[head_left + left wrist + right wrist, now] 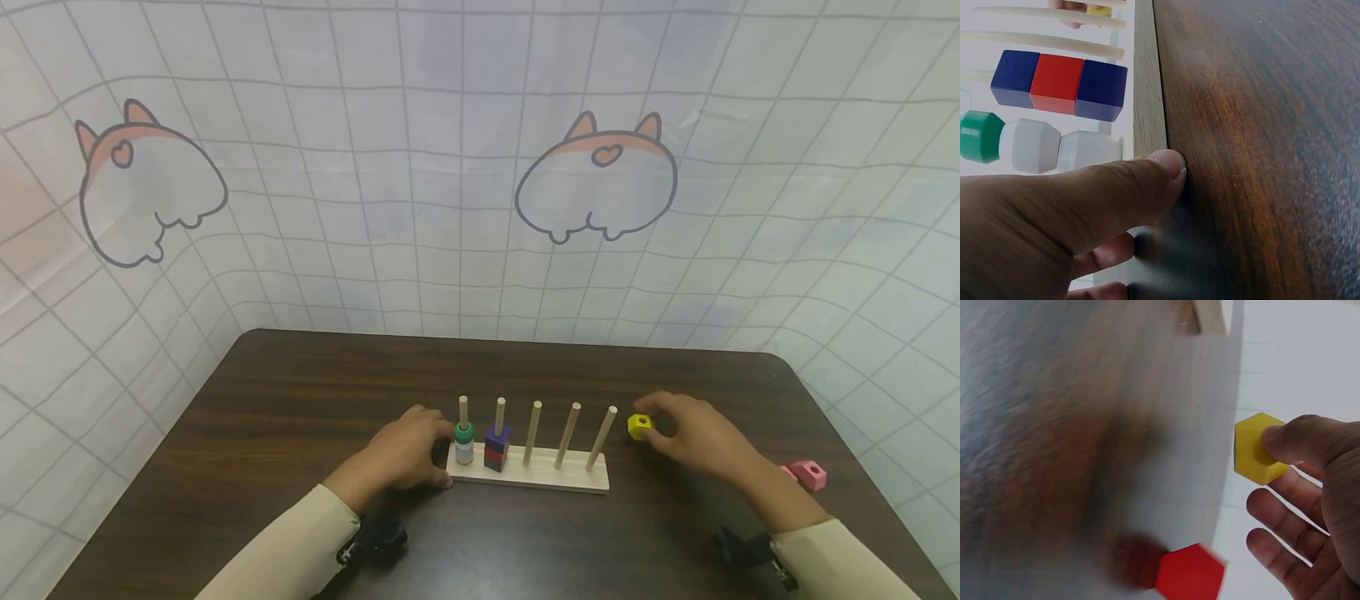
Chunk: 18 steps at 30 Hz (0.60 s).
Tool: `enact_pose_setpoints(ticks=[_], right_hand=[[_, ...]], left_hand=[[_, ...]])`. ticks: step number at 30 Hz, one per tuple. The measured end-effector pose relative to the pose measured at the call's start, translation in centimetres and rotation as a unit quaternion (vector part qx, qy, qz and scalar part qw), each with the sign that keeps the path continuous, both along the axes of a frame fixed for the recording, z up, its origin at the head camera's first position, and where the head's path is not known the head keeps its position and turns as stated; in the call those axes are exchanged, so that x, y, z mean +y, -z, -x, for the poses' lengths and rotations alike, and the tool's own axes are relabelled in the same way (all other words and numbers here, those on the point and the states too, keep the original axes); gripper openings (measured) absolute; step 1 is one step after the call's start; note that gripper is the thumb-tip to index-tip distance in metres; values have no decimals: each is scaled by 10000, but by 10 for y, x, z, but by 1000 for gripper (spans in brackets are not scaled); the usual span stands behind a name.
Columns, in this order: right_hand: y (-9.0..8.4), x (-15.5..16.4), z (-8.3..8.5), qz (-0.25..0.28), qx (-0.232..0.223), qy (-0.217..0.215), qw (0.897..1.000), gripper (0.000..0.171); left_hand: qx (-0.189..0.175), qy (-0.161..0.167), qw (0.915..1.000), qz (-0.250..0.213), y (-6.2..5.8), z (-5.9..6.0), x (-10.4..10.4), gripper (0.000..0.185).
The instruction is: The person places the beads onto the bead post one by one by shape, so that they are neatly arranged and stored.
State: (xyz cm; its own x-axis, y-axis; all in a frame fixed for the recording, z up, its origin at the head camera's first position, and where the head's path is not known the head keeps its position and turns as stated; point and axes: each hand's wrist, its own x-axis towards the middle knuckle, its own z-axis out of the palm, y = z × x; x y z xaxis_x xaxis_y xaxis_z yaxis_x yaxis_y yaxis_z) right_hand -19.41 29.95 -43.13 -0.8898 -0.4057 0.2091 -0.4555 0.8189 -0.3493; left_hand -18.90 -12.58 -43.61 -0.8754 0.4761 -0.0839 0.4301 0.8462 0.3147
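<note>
Yellow block [640, 427] pinched in right hand [697, 442] grip

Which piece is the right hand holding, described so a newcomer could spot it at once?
On the dark wooden table, find the pale peg board with five upright pegs. Just off its right end, the right hand pinches a small yellow block, the only yellow piece; the pink blocks lie farther right.

Dark wood table [300, 400] w/ rounded corners; white grid-print cloth backdrop [420, 167] w/ cartoon corgi prints behind.
</note>
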Motion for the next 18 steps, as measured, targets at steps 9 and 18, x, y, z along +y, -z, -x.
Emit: enact_pose_setpoints(ticks=[9, 18], right_hand=[[-24, -12, -6, 200, -83, 207, 9996, 38], [-47, -24, -11, 439, -8, 173, 9989, 38]], left_hand=[[-21, -7, 10000, 7, 0, 0, 0, 61], [14, 26, 10000, 19, 0, 0, 0, 60]])
